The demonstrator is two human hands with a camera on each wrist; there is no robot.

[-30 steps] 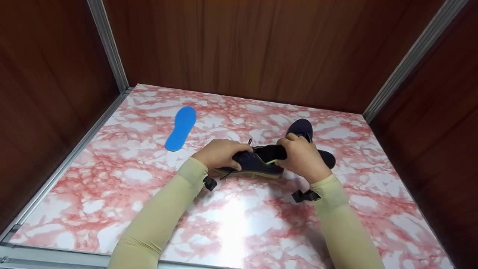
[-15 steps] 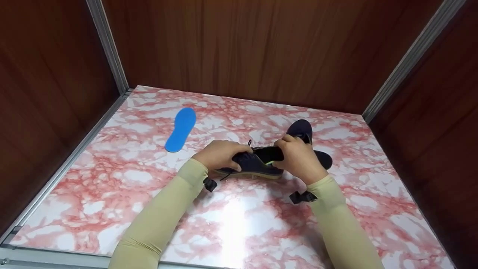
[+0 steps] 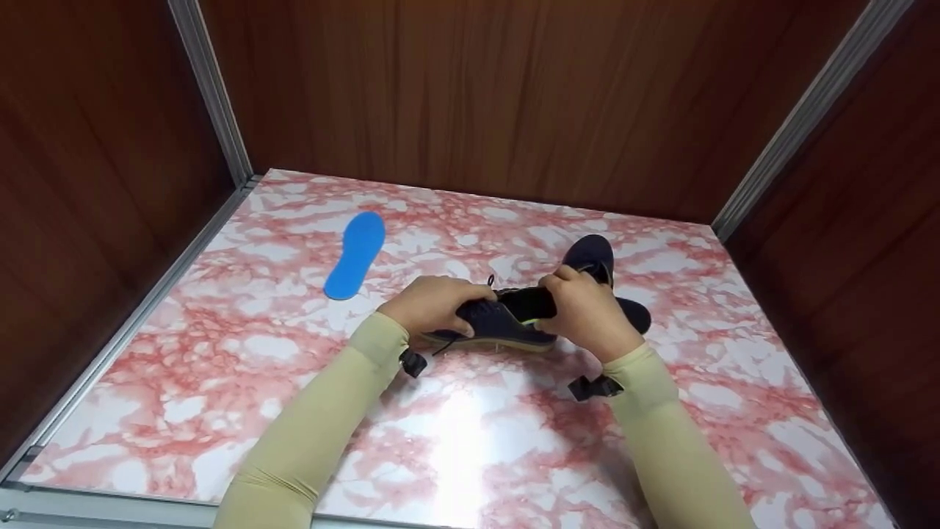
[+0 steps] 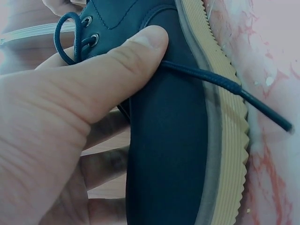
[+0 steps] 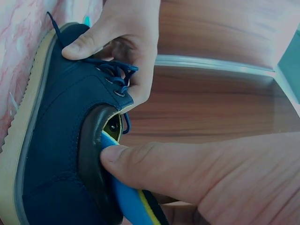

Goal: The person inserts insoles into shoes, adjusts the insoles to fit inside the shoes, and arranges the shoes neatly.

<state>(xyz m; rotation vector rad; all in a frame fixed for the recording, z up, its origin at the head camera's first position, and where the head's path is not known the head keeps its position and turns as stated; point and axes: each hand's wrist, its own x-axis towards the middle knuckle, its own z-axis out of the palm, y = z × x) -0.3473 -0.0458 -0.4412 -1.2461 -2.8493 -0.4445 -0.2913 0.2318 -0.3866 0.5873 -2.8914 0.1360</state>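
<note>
A dark navy lace-up shoe (image 3: 507, 329) with a ridged tan sole lies sideways on the table. My left hand (image 3: 433, 303) grips its toe end, the thumb across the upper beside a loose lace (image 4: 225, 84) in the left wrist view. At the shoe's opening, my right hand (image 3: 587, 312) holds an insole (image 5: 133, 199), blue underneath and black on top with a yellow edge line. The front of this insole is inside the shoe, hidden from sight; its black rounded end (image 3: 634, 314) sticks out past the right hand. The right thumb presses on the blue side.
A second dark shoe (image 3: 590, 252) stands just behind my right hand. Blue side up, another insole (image 3: 356, 253) lies at the back left of the pink-and-white marbled table (image 3: 294, 411). Brown wood-look panels (image 3: 477, 95) with metal corner posts enclose three sides.
My right hand has shifted slightly left toward the shoe's toe, and the insole's protruding black end has moved left with it. My left hand keeps its grip in place.
</note>
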